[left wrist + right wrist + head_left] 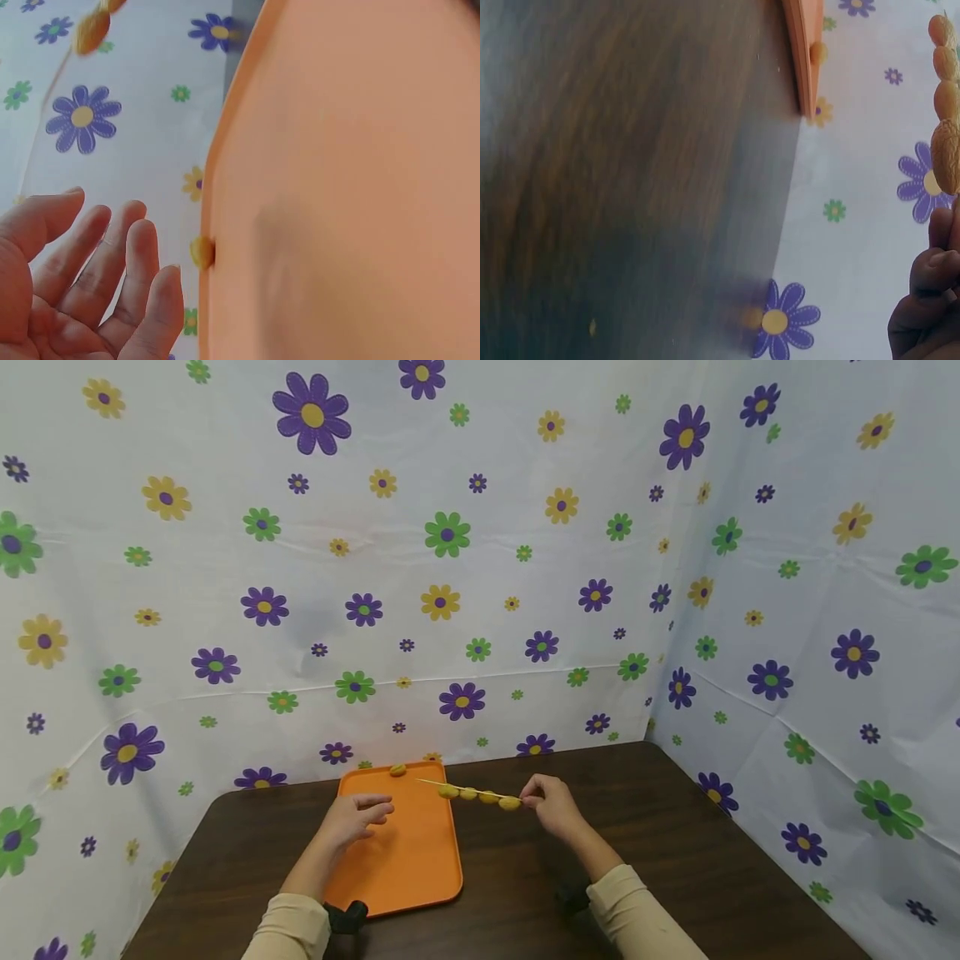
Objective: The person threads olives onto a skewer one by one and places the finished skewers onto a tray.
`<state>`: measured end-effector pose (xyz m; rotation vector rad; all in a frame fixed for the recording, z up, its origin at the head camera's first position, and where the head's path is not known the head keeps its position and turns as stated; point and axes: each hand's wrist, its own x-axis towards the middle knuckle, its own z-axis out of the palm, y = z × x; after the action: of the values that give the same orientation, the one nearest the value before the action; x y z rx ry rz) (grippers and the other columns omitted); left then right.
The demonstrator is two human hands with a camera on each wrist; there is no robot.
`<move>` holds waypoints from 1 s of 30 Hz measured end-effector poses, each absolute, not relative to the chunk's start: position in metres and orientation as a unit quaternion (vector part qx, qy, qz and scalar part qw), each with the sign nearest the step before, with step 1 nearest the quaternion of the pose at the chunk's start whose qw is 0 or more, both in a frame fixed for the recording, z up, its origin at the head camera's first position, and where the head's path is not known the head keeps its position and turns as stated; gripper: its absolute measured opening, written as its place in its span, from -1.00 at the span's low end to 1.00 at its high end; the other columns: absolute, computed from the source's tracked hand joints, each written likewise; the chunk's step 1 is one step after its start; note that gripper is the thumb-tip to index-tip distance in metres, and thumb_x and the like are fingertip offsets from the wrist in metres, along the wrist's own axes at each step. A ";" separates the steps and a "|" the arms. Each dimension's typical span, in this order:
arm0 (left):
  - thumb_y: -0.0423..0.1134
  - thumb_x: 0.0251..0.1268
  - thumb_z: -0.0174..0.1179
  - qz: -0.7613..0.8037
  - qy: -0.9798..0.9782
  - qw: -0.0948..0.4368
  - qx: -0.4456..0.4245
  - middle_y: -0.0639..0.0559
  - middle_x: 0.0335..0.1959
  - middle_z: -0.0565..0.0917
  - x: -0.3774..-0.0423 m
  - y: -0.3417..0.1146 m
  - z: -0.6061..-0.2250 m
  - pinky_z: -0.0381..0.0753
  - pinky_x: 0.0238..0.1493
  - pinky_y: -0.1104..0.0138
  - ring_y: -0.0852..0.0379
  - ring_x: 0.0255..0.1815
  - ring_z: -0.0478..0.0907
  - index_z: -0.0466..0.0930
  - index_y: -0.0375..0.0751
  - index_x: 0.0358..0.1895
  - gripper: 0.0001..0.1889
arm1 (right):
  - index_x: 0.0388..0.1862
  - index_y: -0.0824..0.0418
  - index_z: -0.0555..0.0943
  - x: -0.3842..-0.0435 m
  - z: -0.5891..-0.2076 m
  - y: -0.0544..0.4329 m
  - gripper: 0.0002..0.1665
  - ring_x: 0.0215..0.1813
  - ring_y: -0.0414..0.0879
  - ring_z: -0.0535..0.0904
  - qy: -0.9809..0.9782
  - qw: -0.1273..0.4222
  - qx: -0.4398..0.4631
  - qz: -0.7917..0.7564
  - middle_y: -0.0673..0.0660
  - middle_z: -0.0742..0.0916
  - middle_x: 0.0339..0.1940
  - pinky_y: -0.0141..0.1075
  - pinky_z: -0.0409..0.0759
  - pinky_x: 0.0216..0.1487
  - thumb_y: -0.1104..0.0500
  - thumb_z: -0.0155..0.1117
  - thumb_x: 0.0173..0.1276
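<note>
My right hand [557, 808] pinches one end of a thin skewer [426, 782] above the table. Several oval, yellow-brown pieces [509, 803] are threaded along it; in the right wrist view the piece [946, 154] closest to the fingers looks wrinkled. The skewer's bare tip points left, over the orange tray [405, 860]. Also above the tray is my left hand [352, 820], fingers relaxed and apart, holding nothing. A single loose piece [397, 770] of the same kind lies at the tray's far edge. What the pieces are cannot be told.
The dark wooden table [517, 877] carries the tray on its left half. Behind and to the right hangs a white flowered curtain [510, 568], close to the table's edges. A small pale crumb [592, 328] lies on the table in the right wrist view.
</note>
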<state>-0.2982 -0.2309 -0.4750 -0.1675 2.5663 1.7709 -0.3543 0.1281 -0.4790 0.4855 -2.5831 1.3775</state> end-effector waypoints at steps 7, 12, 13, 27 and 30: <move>-0.23 0.45 0.26 0.511 0.857 0.001 -0.063 -0.23 -0.02 0.73 -0.331 -0.239 -0.468 0.72 -0.08 0.12 -0.09 -0.07 0.70 0.65 -0.37 0.19 -0.64 | -0.43 0.24 0.61 -0.366 -0.475 0.141 -0.77 -0.34 -0.06 0.55 -0.872 0.089 0.154 0.455 0.07 0.68 -0.40 -0.25 0.59 -0.32 0.52 0.33 0.29; -0.30 0.44 0.24 0.472 0.878 -0.003 -0.077 -0.30 -0.06 0.72 -0.352 -0.243 -0.474 0.71 -0.19 0.17 -0.05 -0.17 0.72 0.65 -0.43 0.16 -0.66 | -0.44 0.24 0.61 -0.372 -0.475 0.146 -0.79 -0.34 -0.07 0.55 -0.875 0.091 0.153 0.451 0.06 0.69 -0.39 -0.24 0.59 -0.32 0.50 0.35 0.28; -0.31 0.42 0.25 0.464 0.882 -0.007 -0.079 -0.31 -0.06 0.71 -0.356 -0.244 -0.475 0.71 -0.18 0.16 -0.05 -0.19 0.72 0.65 -0.44 0.15 -0.66 | -0.44 0.23 0.62 -0.373 -0.475 0.147 -0.79 -0.34 -0.08 0.56 -0.876 0.094 0.155 0.448 0.06 0.69 -0.39 -0.25 0.60 -0.32 0.49 0.36 0.28; -0.40 0.26 0.27 0.371 0.925 -0.031 -0.075 -0.40 -0.11 0.66 -0.393 -0.249 -0.489 0.67 -0.07 0.02 -0.13 -0.26 0.60 0.56 -0.56 0.18 -0.56 | -0.41 0.24 0.63 -0.379 -0.481 0.155 -0.82 -0.36 -0.13 0.54 -0.874 0.092 0.168 0.446 0.06 0.69 -0.40 -0.33 0.59 -0.35 0.48 0.34 0.31; -0.42 0.23 0.27 0.353 0.933 -0.040 -0.055 -0.46 0.02 0.62 -0.400 -0.244 -0.492 0.64 0.00 -0.03 -0.18 -0.17 0.57 0.56 -0.54 0.19 -0.54 | -0.41 0.26 0.63 -0.381 -0.482 0.157 -0.83 -0.37 -0.13 0.54 -0.872 0.097 0.172 0.448 0.07 0.69 -0.40 -0.33 0.58 -0.36 0.48 0.33 0.31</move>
<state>-0.4002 -0.2438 -0.4921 -0.1763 3.0098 1.1373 -0.3813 0.1575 -0.4821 0.5083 -2.5833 1.3253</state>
